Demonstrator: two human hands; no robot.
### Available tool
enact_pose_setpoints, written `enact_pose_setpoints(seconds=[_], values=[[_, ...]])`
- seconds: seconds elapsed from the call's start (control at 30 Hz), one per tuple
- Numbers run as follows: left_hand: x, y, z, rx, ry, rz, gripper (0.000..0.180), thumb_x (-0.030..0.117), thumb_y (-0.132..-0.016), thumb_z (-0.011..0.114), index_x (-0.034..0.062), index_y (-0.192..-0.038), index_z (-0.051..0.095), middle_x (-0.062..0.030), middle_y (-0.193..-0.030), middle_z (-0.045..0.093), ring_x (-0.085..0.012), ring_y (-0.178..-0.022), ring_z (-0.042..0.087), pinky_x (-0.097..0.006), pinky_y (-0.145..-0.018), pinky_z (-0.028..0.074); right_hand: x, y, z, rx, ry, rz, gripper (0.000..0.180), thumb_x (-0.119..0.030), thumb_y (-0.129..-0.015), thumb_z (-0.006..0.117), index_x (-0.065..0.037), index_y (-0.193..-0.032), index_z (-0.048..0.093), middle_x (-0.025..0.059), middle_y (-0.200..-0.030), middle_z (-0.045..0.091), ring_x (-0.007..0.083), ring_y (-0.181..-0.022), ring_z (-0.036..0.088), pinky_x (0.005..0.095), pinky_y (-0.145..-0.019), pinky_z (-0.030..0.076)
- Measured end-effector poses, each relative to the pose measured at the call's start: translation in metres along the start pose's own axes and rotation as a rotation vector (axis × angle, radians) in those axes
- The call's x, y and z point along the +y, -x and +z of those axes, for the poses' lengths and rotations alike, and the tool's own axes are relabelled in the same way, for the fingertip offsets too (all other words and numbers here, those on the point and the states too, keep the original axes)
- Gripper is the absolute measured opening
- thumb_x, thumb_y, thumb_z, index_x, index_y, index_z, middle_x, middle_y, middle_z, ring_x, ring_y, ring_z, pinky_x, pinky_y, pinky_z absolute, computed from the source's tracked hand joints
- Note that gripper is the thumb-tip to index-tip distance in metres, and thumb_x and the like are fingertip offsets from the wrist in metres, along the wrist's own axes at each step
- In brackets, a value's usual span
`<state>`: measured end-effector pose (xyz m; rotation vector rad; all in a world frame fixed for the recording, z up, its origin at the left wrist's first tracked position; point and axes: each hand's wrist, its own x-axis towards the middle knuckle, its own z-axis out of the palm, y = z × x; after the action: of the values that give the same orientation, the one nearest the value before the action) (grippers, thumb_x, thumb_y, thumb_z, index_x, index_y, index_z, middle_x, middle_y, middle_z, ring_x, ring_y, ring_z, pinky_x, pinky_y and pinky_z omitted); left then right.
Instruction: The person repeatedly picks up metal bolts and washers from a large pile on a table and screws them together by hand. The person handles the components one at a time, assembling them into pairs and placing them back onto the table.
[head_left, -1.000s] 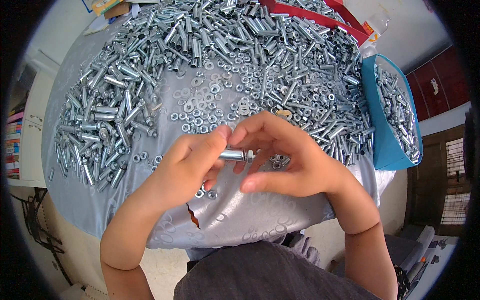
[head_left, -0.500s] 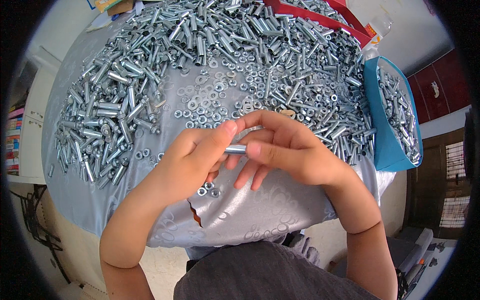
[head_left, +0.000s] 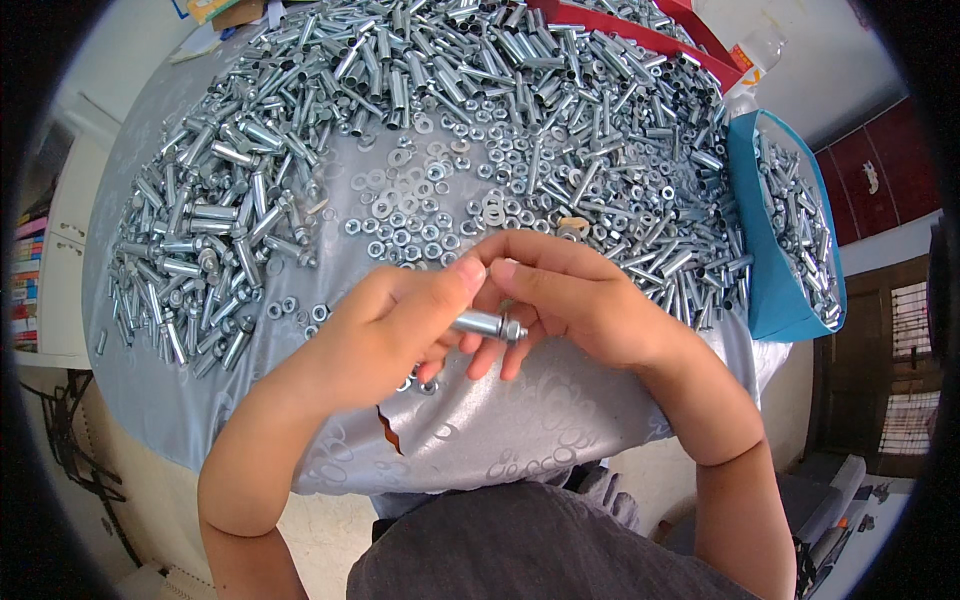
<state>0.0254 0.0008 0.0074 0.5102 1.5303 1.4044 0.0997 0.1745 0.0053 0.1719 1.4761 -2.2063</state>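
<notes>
Head view, looking straight down: both hands meet over the near edge of a table draped in a shiny grey cloth [head_left: 520, 440]. The left hand [head_left: 385, 335] is curled shut around the shaft of a silver bolt [head_left: 487, 324], thumb pressed along the top, so that only the end with its nut sticks out to the right. The right hand [head_left: 575, 295] cups that free end, forefinger and thumb closed lightly over the nut, the other fingers loosely bent beneath; such a grip suits steadying the shaft with one hand while the other works the nut. The bolt sits just above the cloth, between the two palms. Beyond lie a scatter of washers and nuts [head_left: 420, 225] and a heap of metal sleeves and bolts [head_left: 230, 230], within easy reach. A blue bin [head_left: 770, 290] at the right holds more bolts.
</notes>
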Motion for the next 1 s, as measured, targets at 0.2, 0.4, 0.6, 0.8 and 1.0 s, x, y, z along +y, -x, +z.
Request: enact_pose_setpoints(seconds=[0.2, 0.4, 0.6, 0.8, 1.0], values=[[-0.001, 0.002, -0.001, 0.008, -0.005, 0.022, 0.050, 0.041, -0.091, 0.035, -0.0034, -0.077, 0.056, -0.0044, -0.061, 0.053, -0.0079, -0.046, 0.044, -0.020, -0.042, 0.034, 0.003, 0.003, 0.006, -0.104, 0.279, -0.222, 0.044, -0.031, -0.089, 0.044, 0.001, -0.118, 0.035, 0.0136, -0.091, 0.059, 0.0220, -0.076, 0.063, 0.0269, -0.053, 0.048], [0.004, 0.001, 0.002, -0.032, -0.019, -0.025, 0.051, 0.043, -0.090, 0.038, 0.0012, -0.066, 0.054, -0.0008, -0.054, 0.045, -0.0070, -0.046, 0.041, -0.021, -0.043, 0.033, -0.005, 0.006, 0.003, 0.064, 0.129, -0.117, 0.025, -0.022, -0.085, 0.056, -0.002, -0.099, 0.048, 0.0062, -0.082, 0.060, 0.0119, -0.066, 0.059, 0.0212, -0.049, 0.042], [-0.006, -0.003, 0.001, 0.122, 0.116, -0.064, 0.051, 0.046, -0.089, 0.040, 0.0066, -0.056, 0.045, 0.0022, -0.049, 0.037, -0.0069, -0.044, 0.036, -0.023, -0.042, 0.033, 0.002, 0.005, 0.004, 0.219, 0.962, -0.712, 0.028, -0.018, -0.070, 0.072, -0.003, -0.086, 0.054, 0.0047, -0.068, 0.058, 0.0128, -0.058, 0.057, 0.0235, -0.045, 0.041], [-0.005, 0.000, 0.002, 0.076, 0.022, -0.014, 0.050, 0.044, -0.089, 0.040, 0.0063, -0.057, 0.046, 0.0019, -0.051, 0.039, -0.0076, -0.046, 0.038, -0.025, -0.044, 0.033, 0.004, 0.004, -0.003, 0.272, 1.365, -0.937, 0.023, -0.021, -0.074, 0.067, -0.002, -0.079, 0.055, 0.0081, -0.059, 0.053, 0.0197, -0.048, 0.054, 0.0257, -0.046, 0.041], [-0.010, -0.003, -0.003, 0.194, -0.602, 0.726, 0.037, 0.026, -0.088, 0.049, 0.0003, -0.061, 0.047, -0.0062, -0.054, 0.043, -0.0134, -0.048, 0.040, -0.029, -0.046, 0.032, -0.002, 0.011, 0.016, 0.135, 0.384, -0.030, 0.040, -0.037, -0.089, 0.045, -0.003, -0.069, 0.052, 0.0050, -0.052, 0.048, 0.0137, -0.041, 0.043, 0.0295, -0.043, 0.038]])
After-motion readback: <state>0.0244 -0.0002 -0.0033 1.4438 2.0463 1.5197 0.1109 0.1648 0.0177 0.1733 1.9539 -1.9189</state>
